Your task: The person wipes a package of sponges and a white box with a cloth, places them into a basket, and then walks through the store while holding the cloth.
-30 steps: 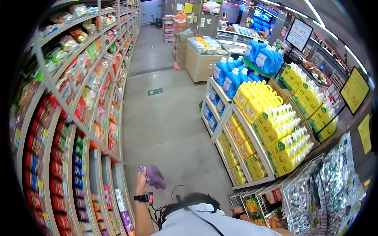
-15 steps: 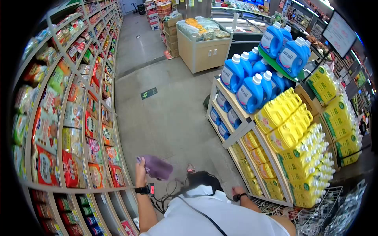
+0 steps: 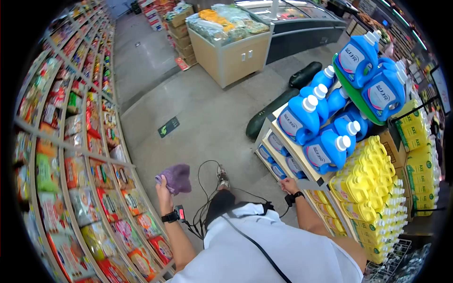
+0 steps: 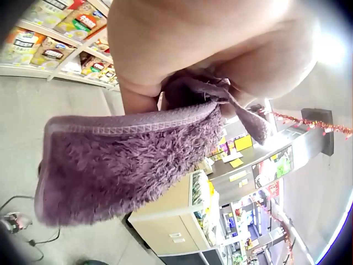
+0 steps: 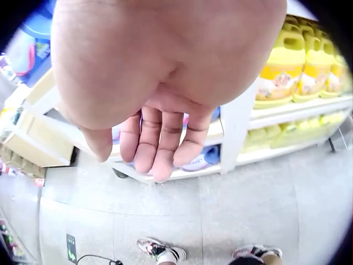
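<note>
In the head view the left hand grips a purple fluffy cloth over the aisle floor, beside the left shelves. The left wrist view shows the cloth hanging out from the curled fingers of the left hand, with a loop of it sticking out on the other side. Nothing is in the right hand, which hangs by the display rack on the right. Its fingers look loosely bent in the right wrist view, where the hand shows its palm side.
Packaged goods fill the shelves at left. Blue jugs and yellow bottles stand on the right rack. Ahead are a wooden bin and a long dark object on the floor. Black cables hang near the legs.
The head view has moved forward along the aisle, so the blue jugs and wooden bin appear nearer. The right hand shows higher in view. The cloth stays in the left hand.
</note>
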### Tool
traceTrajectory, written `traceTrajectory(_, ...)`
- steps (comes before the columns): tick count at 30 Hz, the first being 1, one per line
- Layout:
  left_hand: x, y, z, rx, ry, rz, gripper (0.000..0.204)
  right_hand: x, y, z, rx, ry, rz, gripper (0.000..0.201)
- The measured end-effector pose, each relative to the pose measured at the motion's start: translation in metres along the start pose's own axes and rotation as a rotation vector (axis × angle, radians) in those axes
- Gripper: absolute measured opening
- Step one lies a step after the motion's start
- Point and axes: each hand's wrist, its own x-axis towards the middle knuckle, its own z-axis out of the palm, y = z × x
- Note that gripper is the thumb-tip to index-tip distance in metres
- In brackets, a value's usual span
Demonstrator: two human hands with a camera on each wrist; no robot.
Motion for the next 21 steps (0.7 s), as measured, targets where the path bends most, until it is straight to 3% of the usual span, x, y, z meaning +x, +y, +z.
traceTrajectory(2,0.056,0.013,0.029,0.012,-0.090,-0.012,0.033,0.009,-0.003,0.003,-0.179,-0.033,0.216,0.032)
traceTrajectory(3,0.087,0.022,0.049,0.022,-0.115,-0.022,0.033,0.018,-0.007,0.001,-0.164,-0.012,0.229,0.032)
traceTrajectory(5,0.141,0.038,0.090,0.073,-0.131,-0.098,0.030,0.021,0.002,0.001,-0.235,-0.023,0.461,0.025)
traceTrajectory(8,0.218,0.065,0.167,0.150,-0.285,-0.109,0.028,0.032,-0.005,0.009,0.063,0.123,0.497,0.030)
traceTrajectory(12,0.304,0.086,0.278,0.277,-0.546,-0.097,0.036,0.061,-0.031,0.040,0.135,0.205,0.507,0.036)
traceTrajectory(14,0.344,0.089,0.337,0.295,-0.606,-0.066,0.038,0.090,0.015,0.068,-0.026,0.076,0.557,0.031)
traceTrajectory(16,0.383,0.089,0.392,0.365,-0.711,-0.096,0.040,0.092,-0.018,0.094,-0.684,-0.184,0.238,0.035)
traceTrajectory(17,0.397,0.092,0.423,0.381,-0.730,-0.069,0.040,0.115,0.062,0.119,-0.048,-0.278,0.263,0.034)
traceTrajectory(18,0.418,0.091,0.454,0.393,-0.744,-0.068,0.040,0.133,0.058,0.132,0.582,-0.362,0.379,0.033)
traceTrajectory(19,0.436,0.090,0.483,0.387,-0.784,-0.083,0.040,0.144,0.055,0.129,0.300,-0.191,0.340,0.033)
traceTrajectory(21,0.456,0.096,0.544,0.385,-0.814,-0.150,0.038,0.191,0.021,0.097,0.061,-0.040,0.397,0.033)
